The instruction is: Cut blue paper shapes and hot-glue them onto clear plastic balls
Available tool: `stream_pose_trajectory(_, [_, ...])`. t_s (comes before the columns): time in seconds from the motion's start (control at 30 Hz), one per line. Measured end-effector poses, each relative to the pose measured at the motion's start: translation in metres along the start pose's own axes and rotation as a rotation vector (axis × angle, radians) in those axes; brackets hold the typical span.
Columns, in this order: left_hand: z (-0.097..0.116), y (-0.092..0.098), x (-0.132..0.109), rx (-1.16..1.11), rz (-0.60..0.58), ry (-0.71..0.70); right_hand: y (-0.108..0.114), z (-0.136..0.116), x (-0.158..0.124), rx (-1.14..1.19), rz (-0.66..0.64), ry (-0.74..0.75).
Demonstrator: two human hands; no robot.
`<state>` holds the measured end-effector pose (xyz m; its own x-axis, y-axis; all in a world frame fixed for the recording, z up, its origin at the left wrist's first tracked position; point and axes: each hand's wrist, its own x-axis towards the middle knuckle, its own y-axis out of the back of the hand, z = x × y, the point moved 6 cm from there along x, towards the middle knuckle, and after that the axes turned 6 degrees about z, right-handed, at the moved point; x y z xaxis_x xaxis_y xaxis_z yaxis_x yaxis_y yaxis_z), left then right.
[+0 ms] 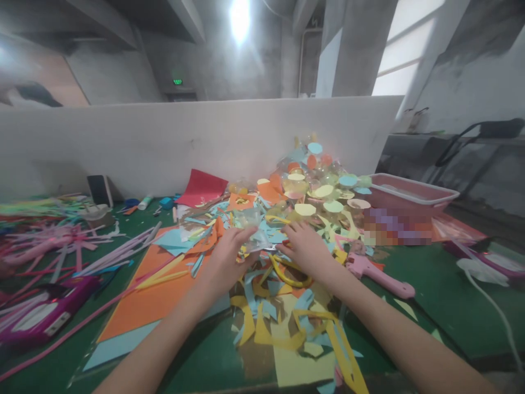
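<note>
My left hand [230, 254], at the middle of the table, has its thumb and fingers curled around a clear plastic piece [257, 239] that looks like a small cup or dome. Just right of it, my right hand [308, 250] has its fingers bent over scissors with yellow handles [292, 278]. The metal blades [270, 248] point left toward the clear piece. My right fingertips hide part of the scissors near the pivot. Yellow and blue paper scraps [262, 323] lie beneath both hands.
Clear domes with coloured paper discs [305, 209] are heaped behind my hands. A pink basin [414, 189] stands at back right. A pink glue gun [381, 278] lies right of my forearm. Orange sheets [143, 295], pink strips [57, 241] and a purple device [53, 306] lie left.
</note>
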<state>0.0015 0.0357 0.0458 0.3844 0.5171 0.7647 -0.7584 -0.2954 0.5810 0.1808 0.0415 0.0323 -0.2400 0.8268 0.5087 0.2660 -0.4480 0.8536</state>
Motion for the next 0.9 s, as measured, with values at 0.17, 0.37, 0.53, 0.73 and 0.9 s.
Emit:
stream_pose_trajectory(0.17, [0.000, 0.005, -0.001, -0.008, 0.071, -0.038, 0.020, -0.023, -0.003, 0.210, 0.193, 0.292])
stream_pose_trajectory(0.37, [-0.001, 0.002, -0.005, -0.054, 0.012, 0.057, 0.030, -0.034, -0.006, 0.170, 0.294, 0.440])
stream_pose_trajectory(0.53, [-0.001, 0.002, -0.006, -0.066, -0.018, 0.156, 0.032, -0.036, -0.008, 0.114, 0.330, 0.510])
stream_pose_trajectory(0.73, [-0.002, 0.001, -0.006, -0.055, -0.070, 0.193, 0.028, -0.034, -0.007, 0.114, 0.328, 0.497])
stream_pose_trajectory(0.9, [-0.009, -0.004, -0.009, -0.050, -0.154, 0.277, 0.025, -0.033, -0.006, 0.161, 0.297, 0.493])
